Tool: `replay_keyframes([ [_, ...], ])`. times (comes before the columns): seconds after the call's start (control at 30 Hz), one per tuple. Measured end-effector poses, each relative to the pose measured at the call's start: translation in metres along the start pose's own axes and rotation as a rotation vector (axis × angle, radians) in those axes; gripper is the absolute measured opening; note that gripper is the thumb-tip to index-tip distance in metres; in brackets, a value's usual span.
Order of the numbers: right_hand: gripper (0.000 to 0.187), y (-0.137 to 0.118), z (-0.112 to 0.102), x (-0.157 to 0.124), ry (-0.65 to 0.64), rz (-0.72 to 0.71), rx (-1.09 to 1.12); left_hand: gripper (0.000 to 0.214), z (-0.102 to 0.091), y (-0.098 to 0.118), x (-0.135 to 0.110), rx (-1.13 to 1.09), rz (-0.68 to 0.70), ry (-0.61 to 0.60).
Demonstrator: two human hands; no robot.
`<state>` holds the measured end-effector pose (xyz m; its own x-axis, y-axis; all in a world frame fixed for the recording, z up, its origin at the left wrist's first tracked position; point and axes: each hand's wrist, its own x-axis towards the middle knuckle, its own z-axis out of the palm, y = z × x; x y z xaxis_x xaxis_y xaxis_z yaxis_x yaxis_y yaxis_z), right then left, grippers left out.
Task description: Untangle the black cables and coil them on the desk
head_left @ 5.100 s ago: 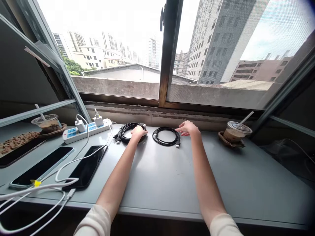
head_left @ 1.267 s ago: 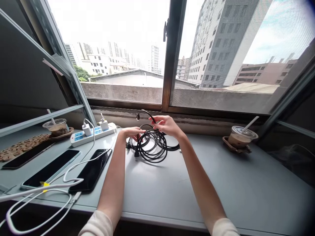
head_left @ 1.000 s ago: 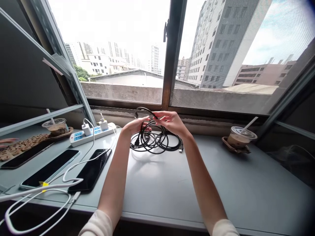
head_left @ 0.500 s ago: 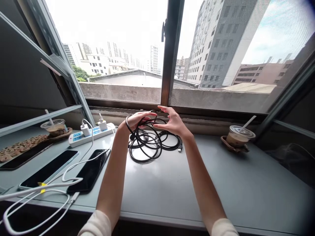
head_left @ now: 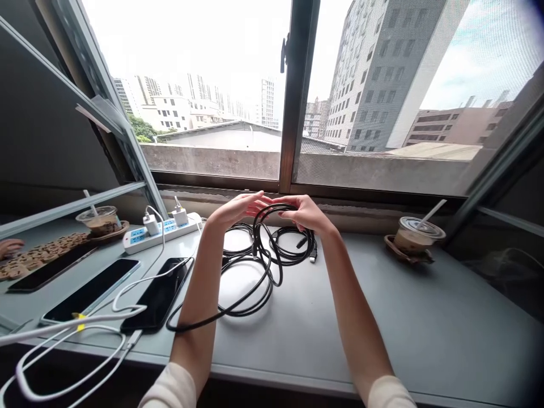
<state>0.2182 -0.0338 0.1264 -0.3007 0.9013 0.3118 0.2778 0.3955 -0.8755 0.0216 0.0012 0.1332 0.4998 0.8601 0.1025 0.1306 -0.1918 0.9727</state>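
My right hand [head_left: 306, 213] pinches the top of a raised bundle of black cable [head_left: 269, 271] between thumb and fingers. My left hand [head_left: 239, 211] is just to the left with its fingers stretched out towards the bundle, close to its top loops; whether they touch is hard to tell. One wide loop of the cable crosses over my left forearm. Other turns hang down to the desk, and a dark connector dangles among them. More coiled black cable [head_left: 293, 264] lies on the desk below my hands, with a USB-type plug [head_left: 313, 256] at its right side.
To the left lie dark phones [head_left: 155, 297], white charging cables [head_left: 123, 309] and a white power strip [head_left: 164, 231]. Iced drinks stand at left [head_left: 98, 220] and right [head_left: 416, 235]. Another person's hand [head_left: 11, 247] shows at the far left. A window frame [head_left: 293, 113] rises behind the desk.
The cable loop has slipped off my left wrist and now drapes over the forearm. My right hand has closed on the bundle; my left fingers have straightened. Another person's hand has appeared at far left.
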Motion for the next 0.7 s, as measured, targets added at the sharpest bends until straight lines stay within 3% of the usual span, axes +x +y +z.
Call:
replay_keyframes([
  [0.1, 0.043, -0.001, -0.002, 0.001, 0.116, 0.038, 0.132, 0.040, 0.005, -0.019, 0.015, 0.101, -0.043, 0.191],
  [0.27, 0.051, -0.009, -0.009, -0.001, 0.382, -0.012, 0.364, 0.039, 0.024, -0.043, 0.039, 0.155, 0.006, 0.386],
  [0.4, 0.053, -0.012, -0.016, -0.003, 0.562, -0.041, 0.469, 0.038, 0.044, -0.050, 0.037, 0.250, 0.068, 0.612],
  [0.47, 0.052, -0.014, -0.017, -0.004, 0.601, -0.069, 0.479, 0.038, 0.059, -0.054, 0.024, 0.311, 0.096, 0.684],
  [0.53, 0.051, -0.017, -0.016, -0.005, 0.613, -0.103, 0.465, 0.039, 0.080, -0.059, 0.000, 0.369, 0.135, 0.682],
  [0.7, 0.043, -0.031, -0.013, -0.016, 0.644, -0.202, 0.397, 0.026, 0.129, -0.060, -0.087, 0.484, 0.255, 0.428],
])
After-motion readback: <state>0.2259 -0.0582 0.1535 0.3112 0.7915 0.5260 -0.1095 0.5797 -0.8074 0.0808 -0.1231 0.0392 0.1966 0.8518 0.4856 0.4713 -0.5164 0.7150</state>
